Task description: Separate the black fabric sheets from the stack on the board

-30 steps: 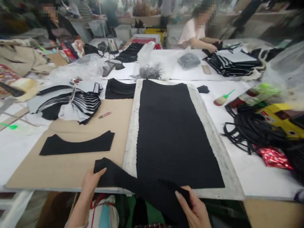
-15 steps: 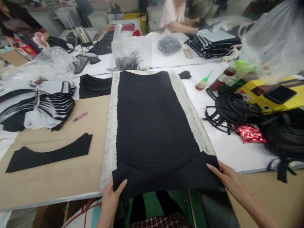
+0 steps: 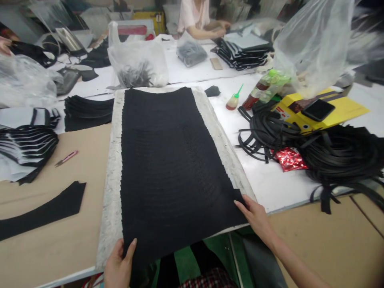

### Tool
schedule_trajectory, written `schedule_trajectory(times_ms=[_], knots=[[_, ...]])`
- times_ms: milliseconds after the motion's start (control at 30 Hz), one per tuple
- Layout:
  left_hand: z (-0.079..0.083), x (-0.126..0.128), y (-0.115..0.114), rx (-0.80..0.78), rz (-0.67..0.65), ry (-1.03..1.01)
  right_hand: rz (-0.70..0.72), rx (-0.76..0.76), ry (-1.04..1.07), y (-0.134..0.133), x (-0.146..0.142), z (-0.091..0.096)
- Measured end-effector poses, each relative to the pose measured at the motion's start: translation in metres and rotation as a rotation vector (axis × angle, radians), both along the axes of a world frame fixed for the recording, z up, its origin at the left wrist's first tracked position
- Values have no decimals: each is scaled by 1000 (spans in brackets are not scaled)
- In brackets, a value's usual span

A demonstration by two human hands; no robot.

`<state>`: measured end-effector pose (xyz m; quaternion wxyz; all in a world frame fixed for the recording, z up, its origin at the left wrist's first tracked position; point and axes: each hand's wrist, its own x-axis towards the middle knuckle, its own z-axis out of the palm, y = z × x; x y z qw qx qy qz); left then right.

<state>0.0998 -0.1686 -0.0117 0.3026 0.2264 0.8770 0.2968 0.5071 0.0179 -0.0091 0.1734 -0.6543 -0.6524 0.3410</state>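
Observation:
Layered black fabric pieces [image 3: 168, 152] lie along a whitish, stained board [image 3: 109, 192] in front of me. At the near edge, a black fabric piece [image 3: 180, 230] is pinched at both ends and hangs slightly over the board's edge. My left hand [image 3: 120, 258] grips its near left corner, thumb on top. On the near right corner, my right hand [image 3: 252, 214] has its thumb on top and its fingers mostly underneath. A curved black fabric piece [image 3: 48, 210] lies apart on the brown board to the left.
Pink-handled thread snips [image 3: 66, 158] and striped fabric bundles [image 3: 27, 148] are at left. Coiled black strips [image 3: 345, 156], a red foil packet [image 3: 289, 159], a phone [image 3: 318, 109] on a yellow box and a small glue bottle [image 3: 233, 101] stand right. A co-worker [image 3: 198, 20] works across the table.
The view has swung right, shifting everything leftward. The held piece, whose outline stood out before, now lies flatter and blends with the fabric beneath. Both hands keep their hold.

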Motion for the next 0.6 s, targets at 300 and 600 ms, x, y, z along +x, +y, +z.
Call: schedule_trajectory(times_ms=[300, 600], knots=[[-5, 0, 4, -56, 93, -133, -6, 19, -64, 7, 1, -18], [-2, 3, 7, -78, -33, -11, -12, 22, -167, 2, -1, -14]])
